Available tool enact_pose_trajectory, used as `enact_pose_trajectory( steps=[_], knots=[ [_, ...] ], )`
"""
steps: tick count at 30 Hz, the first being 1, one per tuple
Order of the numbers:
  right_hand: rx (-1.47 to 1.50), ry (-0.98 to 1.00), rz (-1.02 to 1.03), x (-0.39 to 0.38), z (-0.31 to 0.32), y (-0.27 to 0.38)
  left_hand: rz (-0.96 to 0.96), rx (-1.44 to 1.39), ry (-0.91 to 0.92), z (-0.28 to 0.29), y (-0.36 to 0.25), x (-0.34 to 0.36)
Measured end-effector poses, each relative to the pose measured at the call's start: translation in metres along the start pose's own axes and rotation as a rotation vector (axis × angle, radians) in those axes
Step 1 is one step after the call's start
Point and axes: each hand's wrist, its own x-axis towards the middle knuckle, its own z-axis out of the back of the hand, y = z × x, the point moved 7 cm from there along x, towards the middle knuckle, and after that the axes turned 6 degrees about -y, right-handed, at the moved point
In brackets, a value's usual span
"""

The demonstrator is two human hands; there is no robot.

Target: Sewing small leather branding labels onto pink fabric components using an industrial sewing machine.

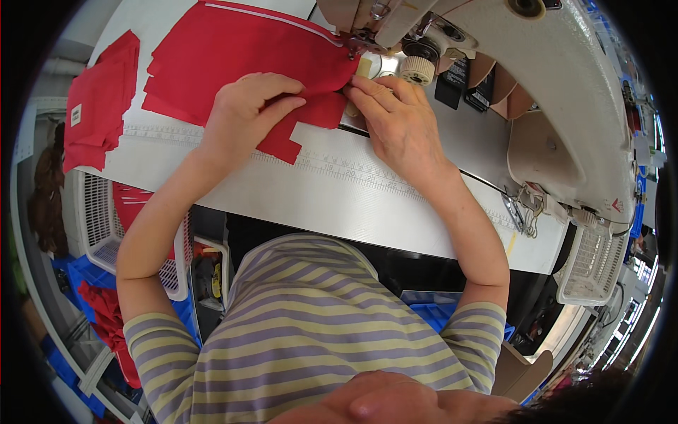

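A red fabric piece (pixel 212 60) lies spread on the white sewing table (pixel 296 198), and a narrow white strip (pixel 275 15) runs along its far edge to the presser foot (pixel 359 44) of the sewing machine (pixel 572 85). My left hand (pixel 244 113) rests on the cloth, thumb and forefinger closed in a pinch on it. At the fabric's right edge, just on the near side of the presser foot, my right hand (pixel 406 127) grips the cloth between its fingertips. A notched red corner hangs toward me between the two hands. The needle's tip is too small to make out.
Stacked red fabric pieces (pixel 106 99) lie at the table's left end. A ruler scale (pixel 353 172) crosses the tabletop. Thread snips (pixel 515 212) lie near the machine's base at right. White plastic baskets (pixel 102 219) stand below the left edge, and another basket (pixel 597 258) sits at right.
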Motion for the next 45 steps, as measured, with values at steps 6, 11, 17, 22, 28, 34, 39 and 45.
enact_pose_trajectory(
  steps=[6,11,17,22,28,34,39,45],
  knots=[
    [0.005,-0.003,0.001,0.001,0.000,0.000,-0.285,0.110,-0.182,0.023,-0.013,0.016],
    [0.008,0.034,-0.020,-0.001,-0.002,-0.001,-0.663,0.313,-0.085,-0.003,-0.039,-0.011],
    [0.017,0.020,-0.033,-0.002,-0.004,-0.002,-0.587,0.227,0.009,-0.014,-0.024,-0.011],
    [0.023,0.039,-0.043,-0.002,-0.004,-0.003,-0.600,0.208,0.029,-0.013,-0.023,-0.011],
    [0.020,0.041,-0.043,-0.001,-0.004,-0.002,-0.607,0.216,0.015,-0.014,-0.027,-0.010],
    [0.021,0.048,-0.043,-0.001,-0.004,-0.002,-0.602,0.200,0.027,-0.016,-0.027,-0.011],
    [0.020,0.056,-0.042,-0.001,-0.004,-0.003,-0.607,0.194,0.022,-0.016,-0.026,-0.011],
    [0.015,0.007,0.009,-0.001,-0.002,-0.001,-0.616,0.187,0.035,-0.016,-0.029,-0.010]
  ],
)
